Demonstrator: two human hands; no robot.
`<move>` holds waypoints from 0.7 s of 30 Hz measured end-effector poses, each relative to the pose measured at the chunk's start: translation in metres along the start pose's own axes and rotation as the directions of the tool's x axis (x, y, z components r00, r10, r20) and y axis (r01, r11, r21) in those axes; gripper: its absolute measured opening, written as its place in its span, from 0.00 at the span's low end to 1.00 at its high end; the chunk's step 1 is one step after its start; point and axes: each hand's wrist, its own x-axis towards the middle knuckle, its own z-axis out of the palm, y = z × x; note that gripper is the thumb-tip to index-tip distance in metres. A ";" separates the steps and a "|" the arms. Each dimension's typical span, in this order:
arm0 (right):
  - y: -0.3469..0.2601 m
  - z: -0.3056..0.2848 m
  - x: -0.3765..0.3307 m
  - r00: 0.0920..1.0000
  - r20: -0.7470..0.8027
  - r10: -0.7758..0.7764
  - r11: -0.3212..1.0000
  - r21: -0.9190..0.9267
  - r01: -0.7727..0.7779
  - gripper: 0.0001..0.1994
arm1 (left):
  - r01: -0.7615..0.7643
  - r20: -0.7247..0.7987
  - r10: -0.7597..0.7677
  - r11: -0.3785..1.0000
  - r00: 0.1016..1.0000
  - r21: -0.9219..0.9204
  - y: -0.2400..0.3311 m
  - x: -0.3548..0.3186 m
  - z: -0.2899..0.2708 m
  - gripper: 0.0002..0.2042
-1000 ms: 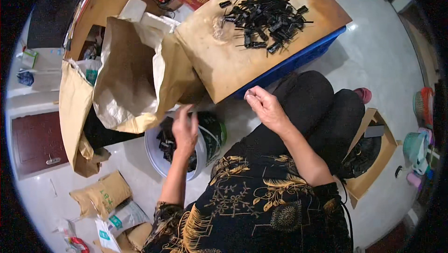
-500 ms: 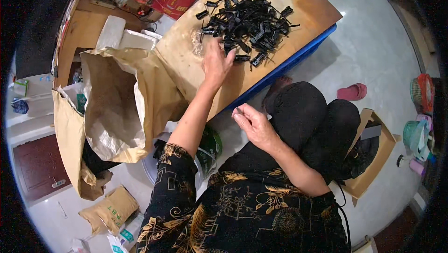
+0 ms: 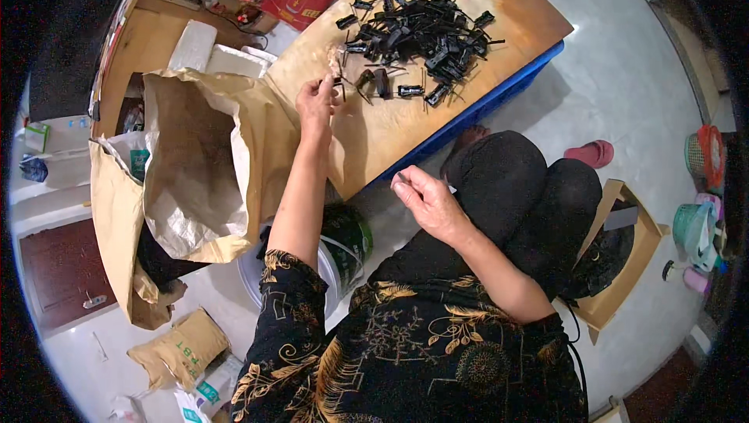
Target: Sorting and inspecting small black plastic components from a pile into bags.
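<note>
A pile of small black plastic parts with thin stems [image 3: 421, 33] lies on the brown board [image 3: 374, 142]. My left hand [image 3: 316, 113] is over the board's left side, near the pile, its fingers closed on a black plastic part [image 3: 339, 87] that is partly hidden by the fingertips. A few loose black parts [image 3: 381, 83] lie between that hand and the main heap. My right hand [image 3: 431, 204] is above my lap, by the board's near edge. Its thumb and forefinger are pinched, with a tiny dark tip showing between them, too small to name.
Left of the board stands a large open paper sack [image 3: 191, 165] with a pale lining. A blue crate [image 3: 499, 83] supports the board. Beneath my left forearm is a bucket [image 3: 343, 239]. An open cardboard box [image 3: 616, 267] sits right of my knees, and a pink slipper [image 3: 590, 154] lies on the floor.
My left hand has drawn back leftward from the pile with a black part in its fingers. Several parts at the pile's near edge have shifted. My right hand is almost unmoved.
</note>
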 end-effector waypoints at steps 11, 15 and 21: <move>0.022 -0.003 0.001 0.999 -0.022 -0.050 0.999 0.012 0.050 0.06 | -0.205 -0.022 0.206 0.978 0.978 0.034 0.010 -0.049 -0.037 0.11; 0.023 0.005 0.002 0.998 -0.007 -0.069 0.997 -0.043 0.068 0.06 | -0.392 -0.048 0.400 0.911 0.915 0.126 -0.019 -0.027 -0.058 0.11; 0.025 -0.001 -0.002 0.994 -0.042 -0.101 0.994 -0.046 0.099 0.07 | -0.277 0.017 0.277 0.959 0.961 0.062 -0.003 -0.051 -0.038 0.10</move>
